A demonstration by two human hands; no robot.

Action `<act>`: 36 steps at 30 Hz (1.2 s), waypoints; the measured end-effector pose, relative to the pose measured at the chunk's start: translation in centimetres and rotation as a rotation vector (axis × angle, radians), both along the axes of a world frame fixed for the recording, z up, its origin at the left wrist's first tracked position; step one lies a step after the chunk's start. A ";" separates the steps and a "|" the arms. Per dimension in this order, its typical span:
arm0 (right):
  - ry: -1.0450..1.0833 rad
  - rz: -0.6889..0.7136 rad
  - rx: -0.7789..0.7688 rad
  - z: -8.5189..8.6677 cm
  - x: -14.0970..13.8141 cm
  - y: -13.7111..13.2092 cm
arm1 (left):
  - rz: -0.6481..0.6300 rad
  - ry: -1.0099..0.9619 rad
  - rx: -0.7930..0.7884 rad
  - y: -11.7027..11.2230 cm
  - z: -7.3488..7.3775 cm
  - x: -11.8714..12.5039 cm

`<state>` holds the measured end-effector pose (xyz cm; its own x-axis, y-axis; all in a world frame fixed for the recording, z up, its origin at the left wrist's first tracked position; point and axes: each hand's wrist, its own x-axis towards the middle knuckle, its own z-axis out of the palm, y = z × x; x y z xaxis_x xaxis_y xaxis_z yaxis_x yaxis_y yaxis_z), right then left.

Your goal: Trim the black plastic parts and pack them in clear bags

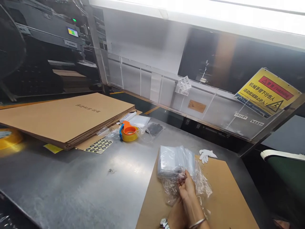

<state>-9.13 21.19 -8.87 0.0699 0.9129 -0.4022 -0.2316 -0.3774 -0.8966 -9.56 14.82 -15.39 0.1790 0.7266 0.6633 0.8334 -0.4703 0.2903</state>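
Note:
A stack of clear plastic bags (175, 160) lies on a brown cardboard sheet (224, 194) at the near right of the steel table (78, 178). My right hand (188, 187) is closed, pinching crumpled clear plastic wrap (202, 186) just below the stack. My left hand (175, 213), with a watch at the wrist, sits beside and under the right one; its fingers are mostly hidden.
A pile of flat cardboard sheets (64, 116) fills the left. An orange tape dispenser (128, 131), a sticker sheet (98, 145) and small bags lie mid-table. A white glove (206, 155) rests beyond the brown sheet. A clear guard with a yellow warning sign (268, 92) stands behind.

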 end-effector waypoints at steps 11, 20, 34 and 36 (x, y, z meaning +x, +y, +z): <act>-0.550 0.203 0.507 2.5 11.3 -1.0 | 0.080 -0.082 0.218 -3.3 4.9 -3.1; -0.904 0.527 0.696 5.3 13.2 5.3 | 0.336 0.072 -0.145 -0.3 9.6 -10.8; -0.902 0.831 0.654 5.9 19.9 3.2 | 0.025 0.194 -0.215 -5.6 7.9 -10.6; -0.900 0.780 0.682 6.1 19.6 3.0 | 0.064 0.140 -0.286 -5.5 7.9 -10.7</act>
